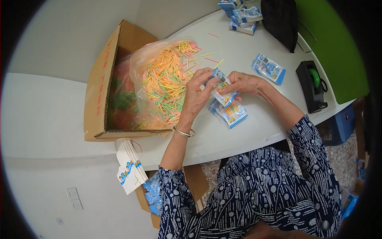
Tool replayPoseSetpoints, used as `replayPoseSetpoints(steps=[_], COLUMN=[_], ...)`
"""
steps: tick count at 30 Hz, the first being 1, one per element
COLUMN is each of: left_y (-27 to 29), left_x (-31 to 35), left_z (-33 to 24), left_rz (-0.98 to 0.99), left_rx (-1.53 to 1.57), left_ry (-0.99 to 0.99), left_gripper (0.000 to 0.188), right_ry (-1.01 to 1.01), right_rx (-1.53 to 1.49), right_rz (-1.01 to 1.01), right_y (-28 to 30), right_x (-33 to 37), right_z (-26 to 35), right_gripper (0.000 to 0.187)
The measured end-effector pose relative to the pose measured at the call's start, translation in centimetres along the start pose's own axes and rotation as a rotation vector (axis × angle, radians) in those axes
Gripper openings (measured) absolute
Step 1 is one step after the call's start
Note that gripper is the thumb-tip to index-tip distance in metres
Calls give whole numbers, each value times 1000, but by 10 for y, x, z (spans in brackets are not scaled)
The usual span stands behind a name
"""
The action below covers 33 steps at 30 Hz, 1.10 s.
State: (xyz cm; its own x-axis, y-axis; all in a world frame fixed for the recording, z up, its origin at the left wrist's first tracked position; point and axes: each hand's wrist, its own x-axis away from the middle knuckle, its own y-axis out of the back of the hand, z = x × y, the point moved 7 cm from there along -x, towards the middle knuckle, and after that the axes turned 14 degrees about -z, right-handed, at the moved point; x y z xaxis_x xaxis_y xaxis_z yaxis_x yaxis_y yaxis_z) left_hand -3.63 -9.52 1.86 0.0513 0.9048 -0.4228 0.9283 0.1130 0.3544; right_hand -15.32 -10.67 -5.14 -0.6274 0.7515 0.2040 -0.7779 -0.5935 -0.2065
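Observation:
Both my hands hold a small clear packet [223, 98] with blue-and-white printing, over the white table. My left hand [195, 93] pinches its upper left side, thumb on the front. My right hand [244, 84] grips the right side with fingers and thumb. A yellow stick [219, 63] shows at the packet's top; whether it is inside cannot be made out. Just below lie similar packets [234, 115], overlapping, with pale coloured sticks visible inside. To the left, loose thin sticks [165, 77] in orange, yellow, green and pink spill from a clear plastic bag [137, 65].
The bag lies in a tipped cardboard box [96, 91]. Another packet [268, 69] and a black tape dispenser [310, 87] are at right. Small boxes [246, 16] and a black bag [279, 22] stand at the back. Folded white cartons [129, 167] overhang the front left table edge.

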Motion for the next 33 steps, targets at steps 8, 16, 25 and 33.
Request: replayPoseSetpoints(steps=[8, 16, 25, 33], left_y=[-12, -30, -18, -31], left_x=[24, 63, 30, -9], left_z=[5, 23, 3, -1], left_rz=[47, 109, -1, 40], left_rx=[328, -304, -333, 39], left_ry=[353, -6, -106, 175], left_gripper=[21, 35, 41, 28], right_ry=[169, 461, 738, 882], right_rx=[473, 1384, 1166, 983], right_rz=[-335, -1149, -1246, -733], right_y=[41, 150, 139, 37], right_x=[41, 81, 88, 72], right_z=[42, 5, 20, 63], right_gripper=[37, 31, 15, 37])
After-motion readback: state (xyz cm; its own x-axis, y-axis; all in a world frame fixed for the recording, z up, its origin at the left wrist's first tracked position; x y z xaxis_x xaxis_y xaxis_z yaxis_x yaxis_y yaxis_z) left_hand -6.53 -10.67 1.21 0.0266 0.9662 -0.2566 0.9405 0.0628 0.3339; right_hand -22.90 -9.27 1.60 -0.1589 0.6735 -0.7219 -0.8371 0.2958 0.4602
